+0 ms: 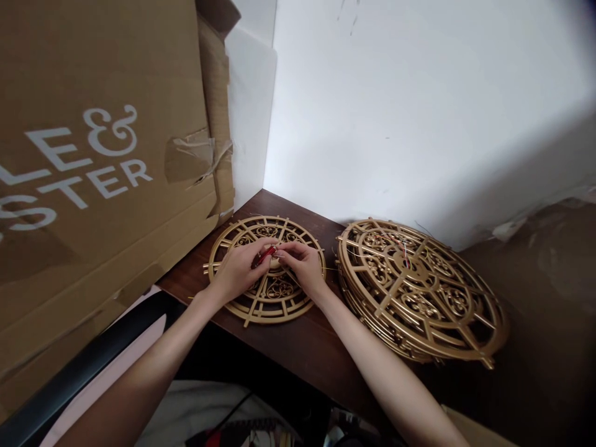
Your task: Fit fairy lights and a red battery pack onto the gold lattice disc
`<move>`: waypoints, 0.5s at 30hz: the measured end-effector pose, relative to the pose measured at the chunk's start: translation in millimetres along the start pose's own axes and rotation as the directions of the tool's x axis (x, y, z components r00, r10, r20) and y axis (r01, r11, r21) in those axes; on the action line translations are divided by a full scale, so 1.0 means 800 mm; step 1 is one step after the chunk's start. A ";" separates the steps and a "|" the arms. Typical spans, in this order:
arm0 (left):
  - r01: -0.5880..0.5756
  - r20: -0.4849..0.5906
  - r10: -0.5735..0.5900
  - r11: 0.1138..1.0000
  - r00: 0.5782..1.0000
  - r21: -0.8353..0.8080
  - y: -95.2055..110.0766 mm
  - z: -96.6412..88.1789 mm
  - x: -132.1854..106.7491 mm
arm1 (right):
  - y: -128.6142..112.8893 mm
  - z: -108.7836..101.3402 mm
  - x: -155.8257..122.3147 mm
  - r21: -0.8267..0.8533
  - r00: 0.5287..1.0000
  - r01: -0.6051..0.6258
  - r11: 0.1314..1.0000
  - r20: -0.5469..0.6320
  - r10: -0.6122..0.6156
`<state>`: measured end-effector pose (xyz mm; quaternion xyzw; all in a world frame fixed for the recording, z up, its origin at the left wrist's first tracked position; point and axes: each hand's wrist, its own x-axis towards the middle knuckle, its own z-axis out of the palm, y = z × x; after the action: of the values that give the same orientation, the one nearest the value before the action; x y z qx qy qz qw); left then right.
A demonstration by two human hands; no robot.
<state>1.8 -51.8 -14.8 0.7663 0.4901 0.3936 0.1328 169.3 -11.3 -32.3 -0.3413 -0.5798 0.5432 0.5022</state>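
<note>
A round gold openwork frame (280, 292) with scrolled ornaments lies flat on the dark brown table. Over its centre my left hand (238, 268) is closed around a small red object (265, 254), whose exact kind is too small to tell. My right hand (302, 266) meets it there, thumb and fingers pinched together at the tip of the red object. Whatever the right fingers grip, perhaps a thin wire, cannot be made out. Both wrists rest over the near part of the frame.
On the right stands a stack of similar gold frames (419, 292), with thin red and white wires (406, 253) on top. A large cardboard box (107, 74) with white lettering borders the left. Behind the brown table (298, 347) rises a white wall (372, 112).
</note>
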 end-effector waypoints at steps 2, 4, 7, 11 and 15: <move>-0.001 0.011 0.001 1.000 1.000 -0.018 0.002 -0.001 0.002 | 0.001 0.000 0.000 0.002 1.000 0.007 1.000 -0.003 -0.007; 0.001 0.015 -0.001 1.000 1.000 -0.030 0.002 -0.002 0.003 | 0.002 -0.001 0.001 0.000 1.000 0.007 1.000 0.000 -0.007; 0.001 0.004 -0.001 0.999 1.000 -0.041 0.002 -0.001 0.004 | 0.002 -0.001 0.001 -0.004 1.000 0.009 1.000 0.005 -0.009; 0.006 0.009 -0.006 0.998 1.000 -0.070 -0.002 0.001 0.004 | -0.002 0.000 0.000 -0.014 1.000 0.006 1.000 -0.012 -0.006; 0.038 0.020 -0.036 0.991 0.999 -0.131 -0.003 0.001 0.004 | -0.005 0.001 -0.001 -0.044 1.000 0.028 0.999 0.002 -0.028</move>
<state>1.9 -47.8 -15.4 0.7501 0.4761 0.4158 0.1944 169.4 -12.7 -28.6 -0.3436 -0.5967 0.5236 0.5017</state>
